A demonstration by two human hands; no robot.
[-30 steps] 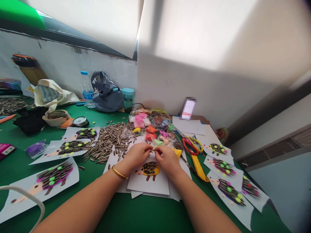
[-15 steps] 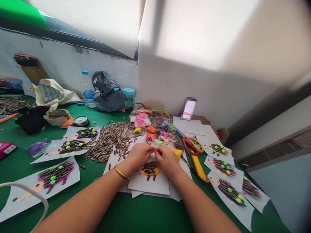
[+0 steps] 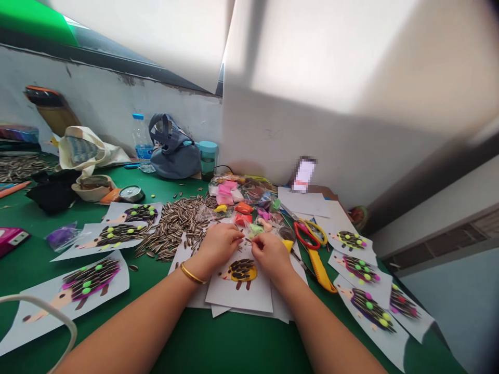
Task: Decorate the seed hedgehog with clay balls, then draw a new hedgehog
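Note:
My left hand (image 3: 222, 244) and my right hand (image 3: 272, 254) are close together over the top of a white card, fingertips pinched and a small gap between them. A tiny thin dark piece seems to span this gap, too small to name. Below them on the card (image 3: 237, 301) is a hedgehog figure (image 3: 242, 271) with a yellow clay body, dark seeds for spines and two brown legs. More white sheets lie under this card. A heap of striped sunflower seeds (image 3: 175, 223) spreads to the left of my left hand.
Bags of coloured clay (image 3: 244, 208) lie beyond my hands. Red-and-yellow scissors (image 3: 307, 234) and a yellow cutter (image 3: 322, 270) sit to the right. Several hedgehog cards (image 3: 111, 236) flank both sides. A bottle (image 3: 142, 145) and a blue bag (image 3: 175, 156) stand behind.
My hands have drawn slightly apart, opening a small gap between the fingertips. More of the hedgehog shows now. Cards, seeds and tools stay where they were.

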